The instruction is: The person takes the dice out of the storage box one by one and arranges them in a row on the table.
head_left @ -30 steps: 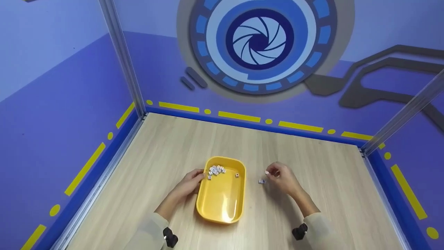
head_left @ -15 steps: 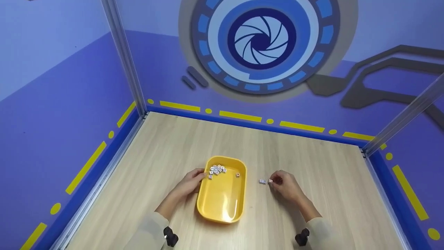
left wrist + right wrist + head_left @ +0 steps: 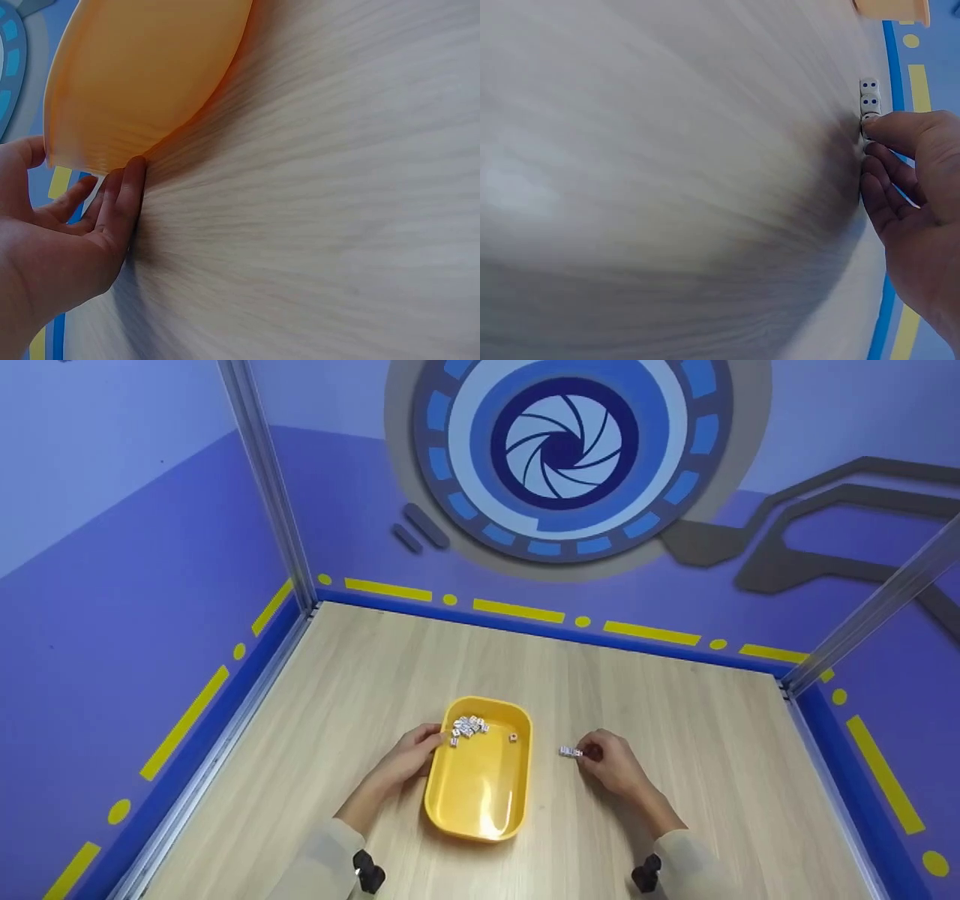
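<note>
A yellow tray (image 3: 478,780) sits on the table, with a heap of small white dice (image 3: 469,727) in its far left corner and a lone die (image 3: 513,737) near its right side. My left hand (image 3: 409,753) grips the tray's left edge, thumb at the rim and fingers against the outer wall, as the left wrist view shows. Right of the tray, a short row of dice (image 3: 566,751) lies on the wood. At its right end my right hand (image 3: 611,761) pinches a die (image 3: 868,124), partly hidden by the thumb, against the others.
The wood-grain table (image 3: 420,660) is bounded by a printed blue back wall (image 3: 337,510) and side walls. Metal posts (image 3: 274,487) stand at the corners. Both sleeves carry black wrist cameras (image 3: 369,872).
My right hand has come down with its die and slid it left to the end of the row. The left hand and the tray have stayed in place.
</note>
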`<state>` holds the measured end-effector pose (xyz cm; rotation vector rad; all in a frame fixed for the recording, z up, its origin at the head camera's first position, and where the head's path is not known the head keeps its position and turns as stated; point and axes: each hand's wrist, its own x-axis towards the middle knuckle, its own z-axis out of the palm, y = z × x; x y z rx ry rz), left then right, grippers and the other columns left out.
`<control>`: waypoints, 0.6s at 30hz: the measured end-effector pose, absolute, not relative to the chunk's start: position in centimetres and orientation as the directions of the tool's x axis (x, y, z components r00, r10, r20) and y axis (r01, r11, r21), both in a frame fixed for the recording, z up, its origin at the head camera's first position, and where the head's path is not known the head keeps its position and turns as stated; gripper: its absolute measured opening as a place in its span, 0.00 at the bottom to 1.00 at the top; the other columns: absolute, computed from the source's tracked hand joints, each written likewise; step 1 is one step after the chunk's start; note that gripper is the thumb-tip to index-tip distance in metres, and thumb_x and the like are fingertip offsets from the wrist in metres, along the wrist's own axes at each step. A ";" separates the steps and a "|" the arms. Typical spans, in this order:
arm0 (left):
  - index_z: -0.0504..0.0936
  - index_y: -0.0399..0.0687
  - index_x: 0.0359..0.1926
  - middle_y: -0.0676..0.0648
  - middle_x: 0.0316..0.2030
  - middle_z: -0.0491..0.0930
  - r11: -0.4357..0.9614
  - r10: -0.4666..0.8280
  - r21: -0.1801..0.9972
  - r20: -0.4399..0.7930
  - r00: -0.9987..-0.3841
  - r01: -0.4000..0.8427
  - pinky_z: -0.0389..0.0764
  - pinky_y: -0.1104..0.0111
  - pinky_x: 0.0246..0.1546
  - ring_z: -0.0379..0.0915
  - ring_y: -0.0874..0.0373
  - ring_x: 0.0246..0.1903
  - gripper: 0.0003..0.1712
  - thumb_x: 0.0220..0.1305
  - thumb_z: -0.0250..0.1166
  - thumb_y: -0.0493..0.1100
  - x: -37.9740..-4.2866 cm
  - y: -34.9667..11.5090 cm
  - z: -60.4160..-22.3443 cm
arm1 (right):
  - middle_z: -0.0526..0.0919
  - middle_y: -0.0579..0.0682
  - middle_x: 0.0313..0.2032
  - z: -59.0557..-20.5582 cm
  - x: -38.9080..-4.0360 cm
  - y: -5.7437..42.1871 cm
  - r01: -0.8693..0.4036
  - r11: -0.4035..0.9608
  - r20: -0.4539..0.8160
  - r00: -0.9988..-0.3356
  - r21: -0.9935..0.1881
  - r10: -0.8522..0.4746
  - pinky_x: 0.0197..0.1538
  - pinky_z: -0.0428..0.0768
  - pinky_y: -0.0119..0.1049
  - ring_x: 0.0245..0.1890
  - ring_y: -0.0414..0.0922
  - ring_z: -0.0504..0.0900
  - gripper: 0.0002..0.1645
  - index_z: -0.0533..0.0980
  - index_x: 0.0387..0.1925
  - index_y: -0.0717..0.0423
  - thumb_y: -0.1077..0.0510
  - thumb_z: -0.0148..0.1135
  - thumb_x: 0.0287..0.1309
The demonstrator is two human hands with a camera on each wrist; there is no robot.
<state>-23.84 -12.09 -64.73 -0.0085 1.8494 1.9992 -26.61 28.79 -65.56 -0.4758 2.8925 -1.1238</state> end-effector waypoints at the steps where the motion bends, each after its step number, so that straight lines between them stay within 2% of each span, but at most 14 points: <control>1: 0.66 0.42 0.69 0.35 0.60 0.74 -0.036 0.299 0.953 -0.277 -0.913 -0.301 0.83 0.54 0.49 0.78 0.41 0.53 0.28 0.76 0.52 0.51 -23.8 -12.1 -64.7 | 0.79 0.46 0.34 -65.5 -26.6 28.8 -0.276 0.697 0.104 -0.955 -0.662 -0.279 0.36 0.76 0.33 0.34 0.42 0.76 0.08 0.82 0.35 0.52 0.65 0.72 0.55; 14: 0.64 0.42 0.70 0.35 0.60 0.74 -0.026 0.306 0.954 -0.275 -0.911 -0.297 0.83 0.55 0.48 0.79 0.41 0.53 0.30 0.76 0.53 0.52 -23.7 -12.1 -64.4 | 0.80 0.46 0.35 -64.9 -26.8 28.9 -0.234 0.702 0.051 -0.961 -0.673 -0.271 0.35 0.78 0.32 0.34 0.42 0.77 0.10 0.82 0.39 0.53 0.64 0.72 0.55; 18: 0.64 0.42 0.71 0.35 0.60 0.74 -0.029 0.316 0.956 -0.269 -0.910 -0.293 0.82 0.54 0.49 0.78 0.41 0.54 0.29 0.77 0.52 0.51 -23.6 -12.2 -64.5 | 0.82 0.48 0.36 -63.4 -27.2 29.0 -0.239 0.680 0.081 -0.964 -0.693 -0.255 0.38 0.80 0.35 0.36 0.43 0.79 0.11 0.81 0.42 0.57 0.66 0.70 0.55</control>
